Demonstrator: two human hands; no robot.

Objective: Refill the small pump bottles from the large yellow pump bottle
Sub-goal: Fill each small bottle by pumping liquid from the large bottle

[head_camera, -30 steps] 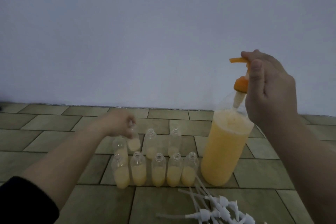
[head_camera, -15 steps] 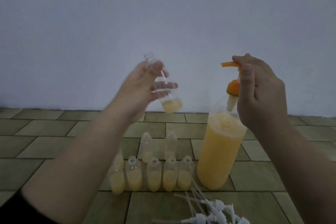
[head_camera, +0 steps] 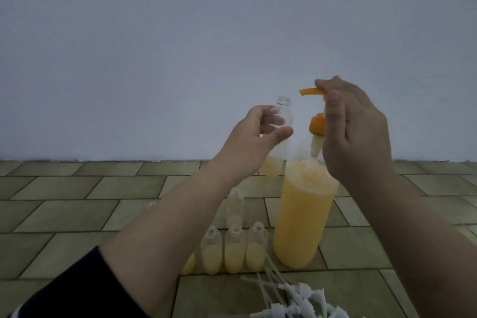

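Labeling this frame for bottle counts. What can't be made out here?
- Head view: small bottles on the floor, partly behind the left forearm; count unclear.
- White pump heads, cut off by the bottom edge.
- Held small bottle: left hand covers its middle.
- Pump head: right hand hides its top.

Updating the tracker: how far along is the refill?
Done: three clear small bottles in the front row stand about half full of yellow liquid. In hand: the left hand holds a nearly empty small clear bottle beside the orange pump spout, which the right hand grips atop the large yellow bottle. Left: fill it and the low back-row bottle, then fit the white pump tops.
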